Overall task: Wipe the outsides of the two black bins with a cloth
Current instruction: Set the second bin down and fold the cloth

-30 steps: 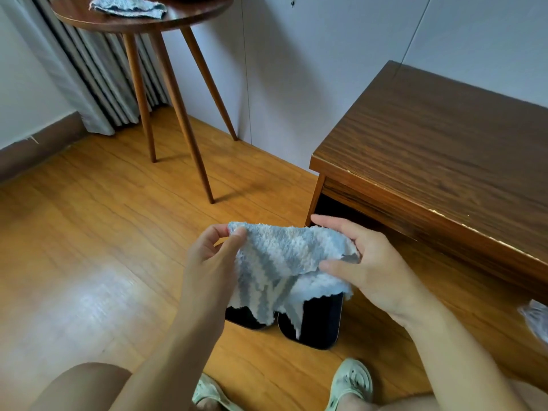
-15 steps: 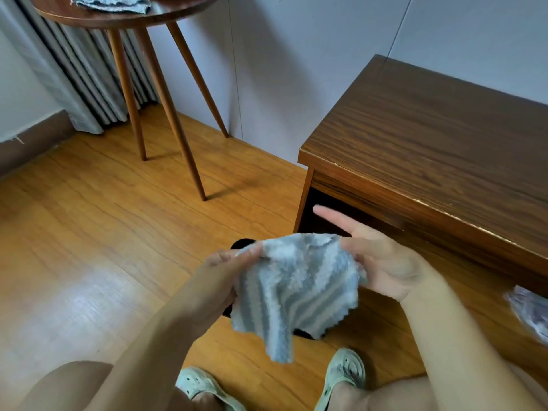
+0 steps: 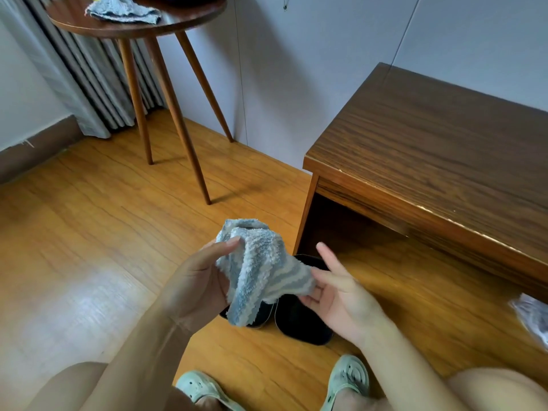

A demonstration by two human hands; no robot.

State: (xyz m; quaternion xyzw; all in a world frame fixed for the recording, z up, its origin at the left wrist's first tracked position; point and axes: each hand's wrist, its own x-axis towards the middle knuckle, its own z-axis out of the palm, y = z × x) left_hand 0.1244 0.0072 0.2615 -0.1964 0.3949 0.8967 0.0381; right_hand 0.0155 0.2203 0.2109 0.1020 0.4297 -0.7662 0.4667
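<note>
The 2 black bins [image 3: 299,318] are standing side by side on the wooden floor [image 3: 89,232], just in front of the person's pale green slippers [image 3: 347,378] and beside the open underside of the dark wooden desk [image 3: 444,161]; most of the left one is hiding behind the cloth, so only its lower edge is showing. The cloth [image 3: 261,271], a fluffy grey-and-white striped piece, is hanging bunched in the air above the bins, not touching them. The left hand [image 3: 198,280] is gripping it, thumb pressing over the top fold, while the right hand [image 3: 341,295] is pinching its lower right edge with the other fingers spreading loosely. Judging from this, the person is gathering the cloth into a pad and no wiping is happening yet. A loose tail is dangling under the left hand; if it is left trailing, it may be dragging over the floor or flopping into a bin's open mouth instead of rubbing the outer wall. The bins look light, so a one-handed wipe may be pushing one along the smooth floor or tipping it. Farther off, a round 3-legged table [image 3: 139,25] is carrying another cloth [image 3: 124,10] near the curtain [image 3: 89,84].
</note>
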